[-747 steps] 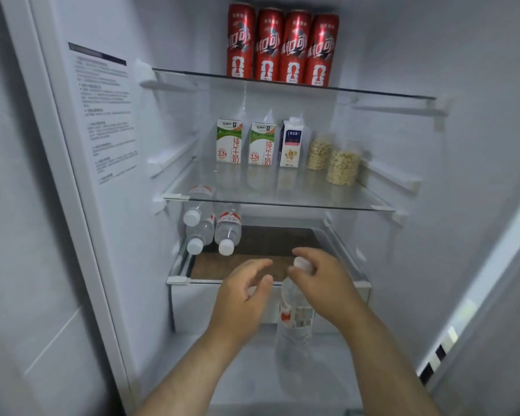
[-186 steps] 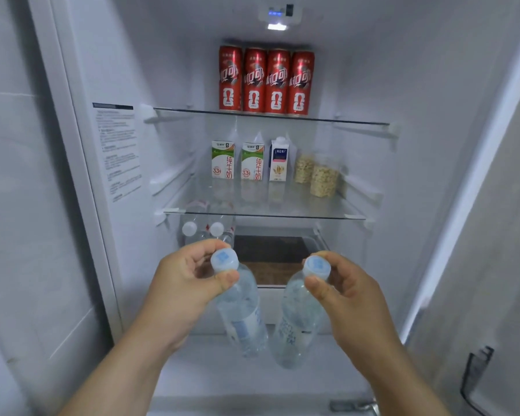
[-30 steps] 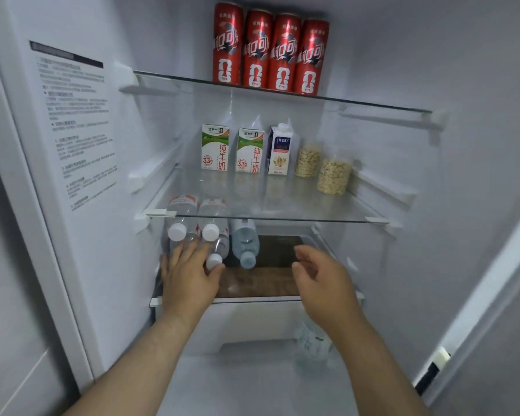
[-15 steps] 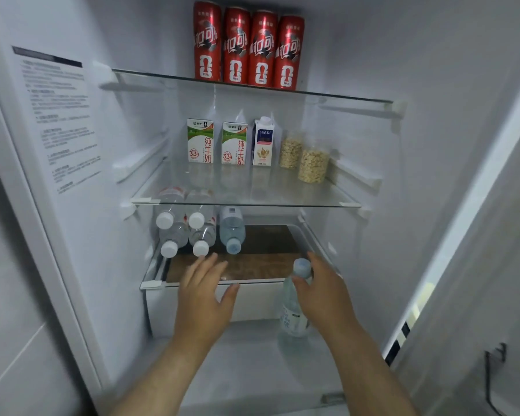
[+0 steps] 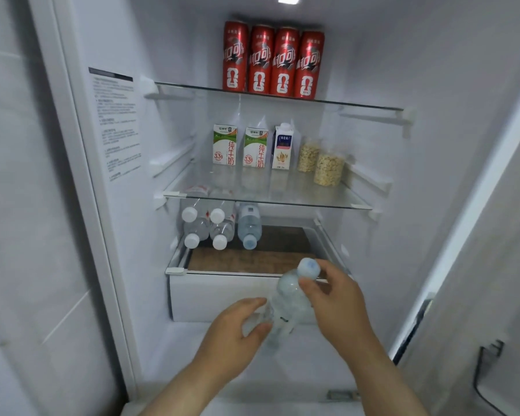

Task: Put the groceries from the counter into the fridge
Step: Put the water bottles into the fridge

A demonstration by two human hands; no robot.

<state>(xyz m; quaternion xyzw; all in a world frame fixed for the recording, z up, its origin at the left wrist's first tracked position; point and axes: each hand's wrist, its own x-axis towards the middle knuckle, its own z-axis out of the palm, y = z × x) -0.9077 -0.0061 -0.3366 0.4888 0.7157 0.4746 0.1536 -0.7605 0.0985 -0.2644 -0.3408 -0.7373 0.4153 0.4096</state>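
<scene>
So both hands are wrapped on one water bottle (image 5: 285, 307), right hand (image 5: 336, 298) near its cap, left hand (image 5: 237, 328) lower down.

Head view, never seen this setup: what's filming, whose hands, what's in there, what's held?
No machine: these are a person's bare hands, filmed by one wide-angle camera worn on the head, looking into an open fridge. Four red cans stand on the top shelf; three cartons and two clear jars on the middle shelf; below, five lying bottles. The left hand and right hand both grip a water bottle with a pale blue cap, in front of the drawer.
</scene>
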